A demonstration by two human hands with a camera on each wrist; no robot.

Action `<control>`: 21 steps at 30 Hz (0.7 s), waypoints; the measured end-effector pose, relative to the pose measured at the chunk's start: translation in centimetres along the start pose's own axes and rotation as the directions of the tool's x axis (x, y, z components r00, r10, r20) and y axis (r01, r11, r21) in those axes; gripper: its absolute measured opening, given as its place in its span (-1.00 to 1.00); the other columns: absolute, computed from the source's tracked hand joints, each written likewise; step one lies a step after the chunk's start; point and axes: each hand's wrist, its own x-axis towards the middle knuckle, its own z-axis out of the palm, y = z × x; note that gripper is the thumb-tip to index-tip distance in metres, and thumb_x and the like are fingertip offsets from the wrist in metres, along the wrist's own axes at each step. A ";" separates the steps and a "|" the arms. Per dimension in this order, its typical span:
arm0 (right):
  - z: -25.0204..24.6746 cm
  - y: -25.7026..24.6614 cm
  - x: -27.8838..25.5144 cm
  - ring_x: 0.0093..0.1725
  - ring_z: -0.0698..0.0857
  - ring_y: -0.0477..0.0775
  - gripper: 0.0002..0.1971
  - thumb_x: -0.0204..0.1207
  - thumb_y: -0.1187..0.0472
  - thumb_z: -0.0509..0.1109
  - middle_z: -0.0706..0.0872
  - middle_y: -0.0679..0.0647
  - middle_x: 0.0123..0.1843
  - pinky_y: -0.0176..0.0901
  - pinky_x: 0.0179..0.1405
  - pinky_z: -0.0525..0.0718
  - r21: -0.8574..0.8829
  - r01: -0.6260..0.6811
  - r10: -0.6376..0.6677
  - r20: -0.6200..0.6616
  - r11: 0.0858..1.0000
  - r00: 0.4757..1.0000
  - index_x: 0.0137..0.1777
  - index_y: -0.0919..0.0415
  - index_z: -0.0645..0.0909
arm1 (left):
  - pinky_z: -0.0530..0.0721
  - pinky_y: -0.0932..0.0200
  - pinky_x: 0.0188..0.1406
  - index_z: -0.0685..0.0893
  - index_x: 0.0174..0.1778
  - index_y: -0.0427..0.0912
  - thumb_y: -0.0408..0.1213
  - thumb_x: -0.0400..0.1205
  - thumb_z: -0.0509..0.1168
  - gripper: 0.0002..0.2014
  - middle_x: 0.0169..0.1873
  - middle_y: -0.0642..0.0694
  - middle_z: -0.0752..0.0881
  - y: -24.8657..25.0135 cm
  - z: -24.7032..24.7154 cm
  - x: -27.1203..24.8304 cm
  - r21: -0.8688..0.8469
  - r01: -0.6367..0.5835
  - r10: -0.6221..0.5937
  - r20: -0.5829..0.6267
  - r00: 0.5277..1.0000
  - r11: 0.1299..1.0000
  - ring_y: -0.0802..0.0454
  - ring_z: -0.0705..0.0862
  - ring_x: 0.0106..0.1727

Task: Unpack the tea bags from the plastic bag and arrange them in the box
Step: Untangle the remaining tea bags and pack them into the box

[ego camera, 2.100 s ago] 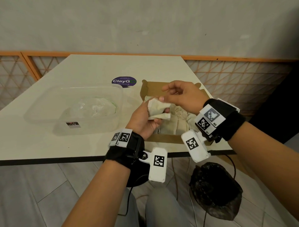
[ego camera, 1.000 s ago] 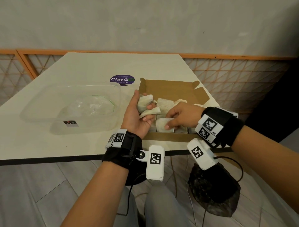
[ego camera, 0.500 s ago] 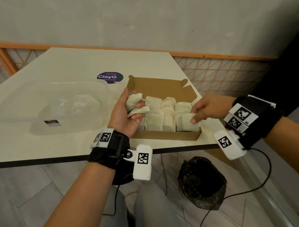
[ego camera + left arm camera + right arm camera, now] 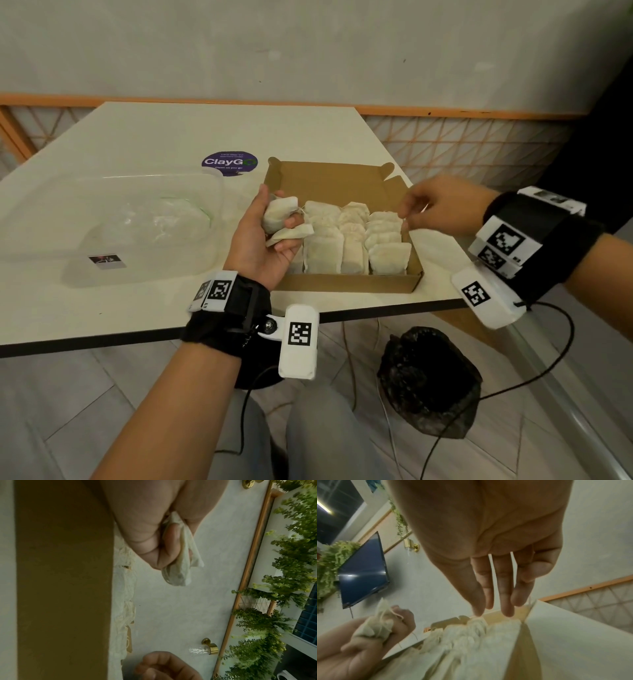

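Note:
The brown cardboard box (image 4: 349, 285) lies near the table's front edge, with several pale tea bags (image 4: 342, 240) lined up in rows inside. My left hand (image 4: 278, 222) hovers at the box's left side and grips a few tea bags (image 4: 291, 234), which also show in the left wrist view as tea bags (image 4: 181, 563). My right hand (image 4: 407, 214) hangs just above the right-hand row, fingers (image 4: 498, 588) straight and holding nothing. The crumpled plastic bag (image 4: 161, 219) lies in a clear container (image 4: 137, 178) to the left.
A purple ClayGo sticker (image 4: 229, 163) is stuck on the white table (image 4: 137, 301) behind the box. A black bag (image 4: 428, 383) and cables lie on the floor under the table edge. An orange lattice rail (image 4: 462, 144) runs behind and to the right.
My right hand took a tea bag from the left hand, set it in the box's near right corner and lifted off empty. The left hand stayed beside the box holding fewer bags.

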 end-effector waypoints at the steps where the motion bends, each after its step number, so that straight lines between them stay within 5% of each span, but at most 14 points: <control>1: -0.5 -0.4 -0.2 -0.08 0.65 -0.08 -0.88 0.50 0.19 0.39 0.73 -0.06 -0.11 -0.24 -0.06 0.55 -0.013 0.027 -0.027 0.003 1.000 1.000 0.00 0.10 0.70 | 0.24 0.43 -0.83 0.53 -0.22 -0.13 -0.01 0.73 0.07 -0.66 -0.31 -0.07 0.45 0.0 0.0 0.0 0.002 -0.001 0.001 0.001 1.000 1.000 0.19 0.47 -0.56; 4: 0.1 -2.0 -0.8 -0.18 0.70 -0.21 -0.84 0.57 0.23 0.29 0.76 -0.11 -0.17 -0.40 -0.17 0.57 0.057 0.069 -0.080 0.221 0.996 0.972 -0.01 0.11 0.72 | 0.26 0.43 -0.82 0.52 -0.21 -0.12 -0.01 0.73 0.07 -0.68 -0.31 -0.07 0.45 0.0 -0.1 0.0 0.018 -0.004 0.004 0.003 1.000 1.000 0.20 0.46 -0.56; 7: 2.6 -2.8 -0.7 -0.25 0.72 -0.16 -0.78 0.60 0.25 0.23 0.78 -0.02 -0.16 -0.35 -0.10 0.69 0.033 0.047 -0.055 0.359 0.998 0.932 0.04 0.21 0.72 | 0.23 0.44 -0.81 0.52 -0.22 -0.12 -0.01 0.74 0.06 -0.67 -0.31 -0.06 0.46 0.0 0.0 -0.1 0.011 -0.004 0.004 0.001 1.000 1.000 0.20 0.48 -0.55; 11: 3.4 -2.3 0.0 -0.21 0.78 -0.01 -0.78 0.60 0.28 0.24 0.80 0.11 -0.16 -0.13 0.02 0.75 0.072 -0.002 -0.018 0.278 0.997 0.960 0.02 0.31 0.71 | 0.26 0.44 -0.80 0.53 -0.22 -0.11 -0.01 0.73 0.07 -0.68 -0.30 -0.07 0.47 -0.2 0.1 -0.2 0.012 0.009 -0.009 0.008 1.000 1.000 0.20 0.48 -0.53; 14: 2.6 -3.3 -0.1 -0.11 0.77 0.07 -0.86 0.56 0.32 0.31 0.75 0.21 -0.04 -0.06 0.06 0.75 0.343 0.015 -0.090 0.204 0.939 0.975 0.07 0.27 0.63 | 0.26 0.44 -0.80 0.53 -0.21 -0.11 -0.01 0.73 0.07 -0.69 -0.29 -0.08 0.45 -0.1 0.0 -0.1 -0.006 0.017 -0.017 0.014 1.000 1.000 0.19 0.49 -0.52; 18: 3.3 -6.9 -0.4 -0.12 0.71 0.11 -0.50 0.33 0.13 0.56 0.66 0.11 0.08 0.00 0.01 0.73 0.556 0.135 -0.194 0.049 0.820 0.980 0.25 0.10 0.49 | 0.32 0.43 -0.78 0.51 -0.16 -0.14 -0.02 0.73 0.07 -0.70 -0.35 -0.10 0.49 -0.1 0.0 0.1 0.011 0.003 -0.003 -0.010 1.000 1.000 0.17 0.53 -0.53; 21: 5.1 -8.5 0.2 -0.18 0.71 0.05 -0.58 0.33 0.19 0.57 0.68 0.10 -0.07 -0.08 -0.11 0.74 0.635 0.127 -0.182 0.021 0.762 0.983 0.14 0.13 0.50 | 0.39 0.41 -0.70 0.52 -0.15 -0.14 -0.03 0.74 0.06 -0.70 -0.46 -0.10 0.60 -0.2 0.2 0.0 0.049 -0.001 0.003 -0.049 0.999 0.999 0.14 0.59 -0.52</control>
